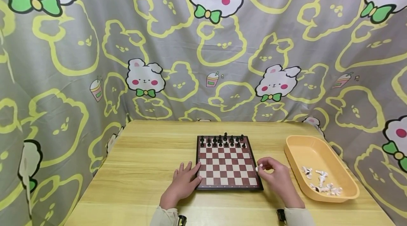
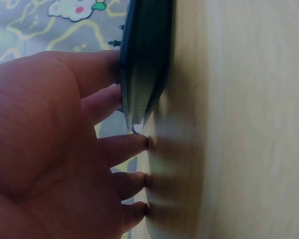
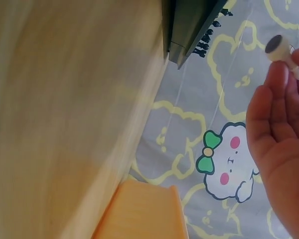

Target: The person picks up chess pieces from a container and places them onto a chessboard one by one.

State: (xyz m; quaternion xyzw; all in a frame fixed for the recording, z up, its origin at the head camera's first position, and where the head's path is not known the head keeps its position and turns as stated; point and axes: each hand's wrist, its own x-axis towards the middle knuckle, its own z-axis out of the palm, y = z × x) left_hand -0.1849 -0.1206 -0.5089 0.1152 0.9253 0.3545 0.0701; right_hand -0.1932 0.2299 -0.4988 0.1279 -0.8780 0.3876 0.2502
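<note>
Along the near border of the chessboard [image 1: 227, 168], at lower centre of the head frame, there are tiny marks, too small to read. The cups printed on the grey curtain [image 1: 222, 51] carry small green labels, also unreadable.

The curtain, w/ white animals in green bows, fills the upper frame behind the wooden worktop [image 1: 149, 155]. Black pcs [image 1: 226, 138] stand in two rows at the far side of the board. A yellow tray [image 1: 314, 146] is at lower right, w/ loose white pcs [image 1: 322, 177] lying in its near part. The right hand [image 1: 279, 178] is btwn board and tray.

Its fingers are grasping one white pc [image 1: 259, 168] just beside the board's right edge; in the right wrist view, upper right, its dark base is visible. The left hand [image 1: 183, 183] is not grasping: fingers spread, thumb & forefinger at the board's left edge, other fingertips on the worktop.
</note>
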